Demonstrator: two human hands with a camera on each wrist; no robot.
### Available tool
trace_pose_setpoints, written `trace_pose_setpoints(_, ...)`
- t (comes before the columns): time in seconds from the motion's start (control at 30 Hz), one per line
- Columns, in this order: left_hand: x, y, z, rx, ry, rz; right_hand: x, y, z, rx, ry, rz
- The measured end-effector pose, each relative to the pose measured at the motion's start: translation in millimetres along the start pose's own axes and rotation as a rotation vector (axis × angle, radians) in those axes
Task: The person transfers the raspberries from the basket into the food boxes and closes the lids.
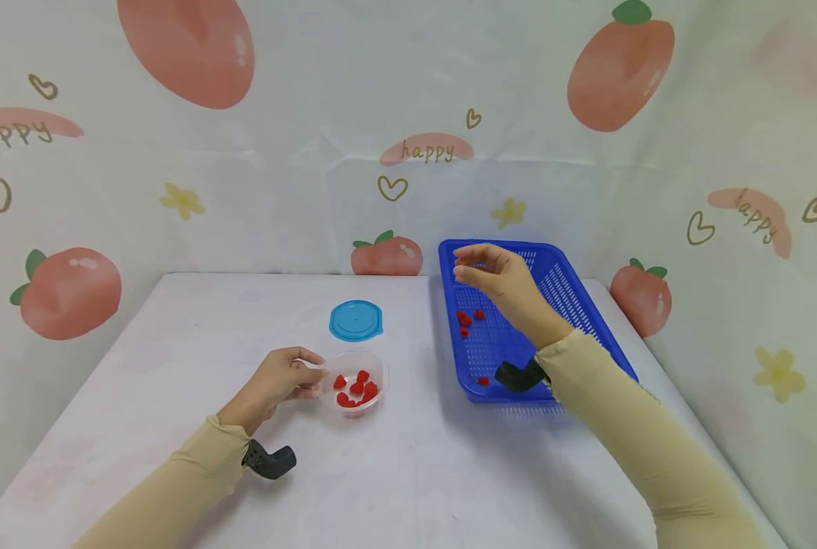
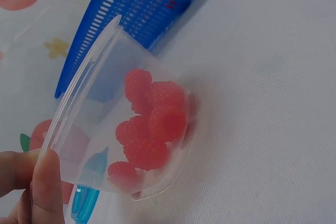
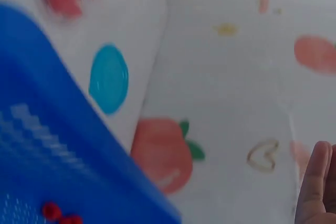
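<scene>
- On the white table, by the head view, the clear tub of red berries stands beside the left hand, which pinches its rim; the right hand hangs above the blue basket, a narrow gap between thumb and fingers, with nothing visible there.
- Left wrist view: the tub's thin wall looks light and slightly bendy, best held by the rim; the berries seem light, perhaps soft, suiting a gentle pinch.
- Right wrist view: loose berries lie inside the basket, whose raised side stands between them and the blue lid.
</scene>
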State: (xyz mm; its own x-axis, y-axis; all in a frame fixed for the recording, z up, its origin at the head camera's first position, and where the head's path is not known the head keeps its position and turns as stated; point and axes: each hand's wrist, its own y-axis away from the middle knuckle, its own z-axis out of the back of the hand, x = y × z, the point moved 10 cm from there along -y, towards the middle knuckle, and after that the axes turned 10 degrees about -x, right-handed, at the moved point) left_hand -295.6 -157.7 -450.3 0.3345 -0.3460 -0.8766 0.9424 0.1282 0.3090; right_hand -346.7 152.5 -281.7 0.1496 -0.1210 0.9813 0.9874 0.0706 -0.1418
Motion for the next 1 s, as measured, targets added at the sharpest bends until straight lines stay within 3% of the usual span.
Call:
trace_pose_setpoints(0.2, 0.4, 1.4, 0.2, 0.003, 0.000, 0.004, -25, -38, 37, -0.070, 0.057, -0.052)
trace_pose_setpoints(0.43, 0.1, 2.0, -0.5, 0.000, -0.007, 0.005, -71, -63, 64, -0.083, 0.188, -0.124)
trace_pose_setpoints(0.7, 0.1, 1.8, 0.1, 0.000, -0.012, 0.007, -110, -68, 74, -0.060, 0.288, -0.246)
trace_pose_setpoints(1.0, 0.4, 0.8, -1.3, 0.007, -0.013, 0.005, -126, -61, 72, -0.058, 0.363, -0.286)
